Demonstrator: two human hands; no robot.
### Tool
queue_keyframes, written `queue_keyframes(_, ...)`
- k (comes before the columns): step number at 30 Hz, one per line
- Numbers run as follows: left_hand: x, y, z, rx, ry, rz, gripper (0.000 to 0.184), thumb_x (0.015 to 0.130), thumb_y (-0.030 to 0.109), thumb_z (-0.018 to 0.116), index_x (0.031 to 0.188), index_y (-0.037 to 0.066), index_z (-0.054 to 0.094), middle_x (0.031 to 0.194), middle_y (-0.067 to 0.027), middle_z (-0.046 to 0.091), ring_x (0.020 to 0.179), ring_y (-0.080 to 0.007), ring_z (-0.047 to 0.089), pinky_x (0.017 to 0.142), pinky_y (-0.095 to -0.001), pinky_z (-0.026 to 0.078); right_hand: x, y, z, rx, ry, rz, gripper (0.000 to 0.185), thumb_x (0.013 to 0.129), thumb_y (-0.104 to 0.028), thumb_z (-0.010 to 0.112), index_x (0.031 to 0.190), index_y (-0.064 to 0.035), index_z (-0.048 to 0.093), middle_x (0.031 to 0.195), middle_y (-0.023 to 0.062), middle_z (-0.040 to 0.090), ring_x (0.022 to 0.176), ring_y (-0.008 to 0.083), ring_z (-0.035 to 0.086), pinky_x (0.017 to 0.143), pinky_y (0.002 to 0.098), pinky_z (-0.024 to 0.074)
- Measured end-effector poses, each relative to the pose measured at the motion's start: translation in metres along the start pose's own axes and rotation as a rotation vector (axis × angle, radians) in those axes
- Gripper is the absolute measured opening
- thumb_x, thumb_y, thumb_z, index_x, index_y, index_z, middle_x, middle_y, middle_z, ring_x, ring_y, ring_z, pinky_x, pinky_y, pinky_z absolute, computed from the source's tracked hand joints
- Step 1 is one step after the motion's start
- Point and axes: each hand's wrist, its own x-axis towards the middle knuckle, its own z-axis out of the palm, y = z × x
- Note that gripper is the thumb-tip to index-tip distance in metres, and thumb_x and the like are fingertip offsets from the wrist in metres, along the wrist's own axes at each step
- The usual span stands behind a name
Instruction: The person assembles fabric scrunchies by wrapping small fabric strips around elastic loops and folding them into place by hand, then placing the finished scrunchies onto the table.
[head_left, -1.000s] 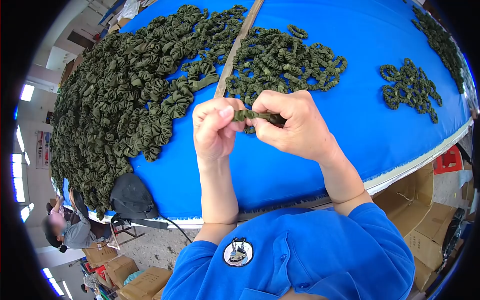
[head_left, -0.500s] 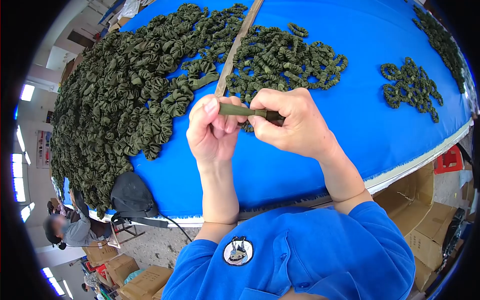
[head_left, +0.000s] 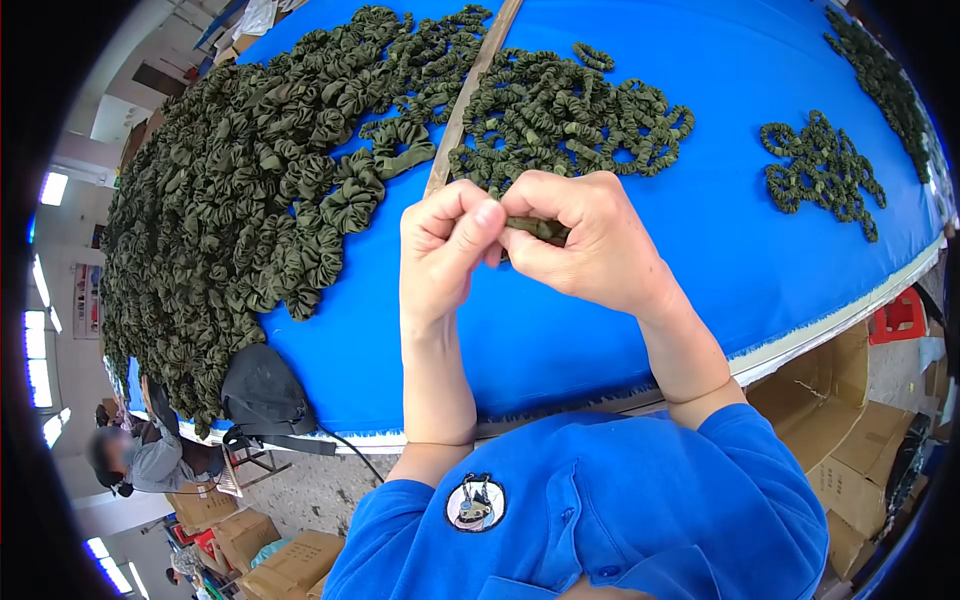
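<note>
In front of my chest, my right hand [head_left: 595,240] pinches a dark green scrunchie [head_left: 540,230], its gathered fabric showing between thumb and curled fingers. Fingertip to fingertip with it, my left hand [head_left: 445,250] is closed in a pinch on the same scrunchie; the part under its thumb is hidden. Just beyond both hands lies a pile of small tightly gathered scrunchies [head_left: 560,115]. A much larger heap of looser, wider scrunchies [head_left: 230,180] spreads to the left.
A wooden strip [head_left: 468,100] divides the piles on the blue-covered table [head_left: 740,60]. At right lie a smaller scrunchie group [head_left: 820,175] and a long row [head_left: 880,90]. A black bag [head_left: 265,392] sits at the near edge. Cardboard boxes [head_left: 860,450] stand below; another person [head_left: 150,460] sits at left.
A flat band of fabric was stretched between my hands. My left hand has moved right and turned, its thumb now against my right fingertips, covering that band.
</note>
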Motion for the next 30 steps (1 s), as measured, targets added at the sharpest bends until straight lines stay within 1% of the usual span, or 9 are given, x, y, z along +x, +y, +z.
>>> queue_keyframes(3, 0.000, -0.004, -0.006, -0.094, -0.015, 0.005, 0.018, 0.090, 0.012, 0.049, 0.076, 0.004, 0.054, 0.048, 0.0021, 0.041, 0.045, -0.0068, 0.038, 0.046, -0.0170, 0.034, 0.002, -0.002, 0.000, 0.088, -0.027, 0.028, 0.017, 0.067, 0.008, 0.061, 0.080, -0.0022, 0.061, 0.058, -0.0002, 0.057, 0.049, 0.0064, 0.046, 0.045, 0.0177, 0.0333)
queue_keyframes(7, 0.006, -0.010, -0.008, -0.450, 0.053, -0.036, 0.020, 0.093, 0.014, 0.047, 0.076, 0.006, 0.053, 0.047, 0.0044, 0.038, 0.044, -0.0059, 0.039, 0.048, -0.0184, 0.038, 0.002, -0.004, 0.000, 0.240, -0.060, 0.119, 0.029, 0.068, 0.009, 0.062, 0.096, 0.0014, 0.058, 0.073, 0.0054, 0.063, 0.061, 0.0081, 0.054, 0.054, 0.0168, 0.0408)
queue_keyframes(8, 0.005, -0.010, -0.007, -0.449, 0.052, -0.039, 0.020, 0.093, 0.014, 0.047, 0.076, 0.006, 0.053, 0.047, 0.0044, 0.038, 0.044, -0.0059, 0.039, 0.048, -0.0184, 0.038, 0.001, -0.004, 0.000, 0.241, -0.058, 0.121, 0.029, 0.068, 0.009, 0.062, 0.096, 0.0014, 0.058, 0.073, 0.0054, 0.063, 0.061, 0.0081, 0.054, 0.054, 0.0168, 0.0408)
queue_keyframes(12, 0.007, -0.007, 0.000, -0.641, 0.108, -0.087, 0.019, 0.095, 0.014, 0.044, 0.078, 0.007, 0.051, 0.047, 0.0058, 0.036, 0.044, -0.0050, 0.039, 0.049, -0.0194, 0.040, 0.002, -0.004, -0.003, 0.264, -0.075, 0.182, 0.036, 0.069, 0.010, 0.061, 0.104, 0.0035, 0.055, 0.085, 0.0101, 0.064, 0.072, 0.0107, 0.058, 0.063, 0.0183, 0.0459)
queue_keyframes(18, 0.006, -0.011, -0.002, -0.661, 0.101, -0.095, 0.027, 0.098, 0.022, 0.039, 0.082, 0.006, 0.053, 0.047, 0.0066, 0.036, 0.046, -0.0034, 0.041, 0.047, -0.0172, 0.035, 0.004, 0.000, -0.003, 0.337, -0.082, 0.216, 0.033, 0.071, 0.010, 0.061, 0.103, 0.0042, 0.055, 0.087, 0.0111, 0.064, 0.074, 0.0116, 0.060, 0.067, 0.0196, 0.0482)
queue_keyframes(22, 0.007, -0.012, -0.002, -0.698, 0.102, -0.140, 0.023, 0.097, 0.018, 0.041, 0.081, 0.006, 0.052, 0.047, 0.0064, 0.035, 0.045, -0.0037, 0.039, 0.048, -0.0180, 0.036, 0.005, 0.005, 0.004, 0.424, -0.009, 0.133, 0.020, 0.074, 0.001, 0.061, 0.094, 0.0002, 0.058, 0.074, 0.0064, 0.066, 0.060, 0.0084, 0.057, 0.051, 0.0182, 0.0398)
queue_keyframes(27, 0.004, -0.010, -0.001, -0.517, 0.150, -0.164, 0.020, 0.092, 0.010, 0.050, 0.073, 0.009, 0.052, 0.048, 0.0054, 0.038, 0.041, -0.0034, 0.034, 0.047, -0.0209, 0.040, 0.006, 0.001, 0.002, 0.286, -0.046, 0.190, 0.020, 0.075, 0.005, 0.062, 0.094, 0.0012, 0.058, 0.074, 0.0078, 0.065, 0.067, 0.0099, 0.061, 0.058, 0.0169, 0.0447)
queue_keyframes(28, 0.004, -0.010, -0.001, -0.517, 0.149, -0.164, 0.020, 0.092, 0.010, 0.050, 0.073, 0.009, 0.052, 0.048, 0.0054, 0.038, 0.041, -0.0034, 0.034, 0.047, -0.0209, 0.040, 0.006, 0.002, 0.002, 0.286, -0.045, 0.190, 0.020, 0.075, 0.005, 0.062, 0.094, 0.0012, 0.058, 0.074, 0.0078, 0.065, 0.067, 0.0099, 0.061, 0.058, 0.0169, 0.0447)
queue_keyframes(30, 0.004, -0.008, 0.001, -0.457, 0.160, -0.144, 0.018, 0.091, 0.008, 0.051, 0.073, 0.008, 0.052, 0.048, 0.0056, 0.038, 0.041, -0.0027, 0.032, 0.046, -0.0211, 0.039, 0.005, 0.007, 0.005, 0.254, -0.029, 0.174, 0.014, 0.075, 0.004, 0.062, 0.088, -0.0002, 0.058, 0.069, 0.0054, 0.063, 0.061, 0.0083, 0.058, 0.054, 0.0168, 0.0419)
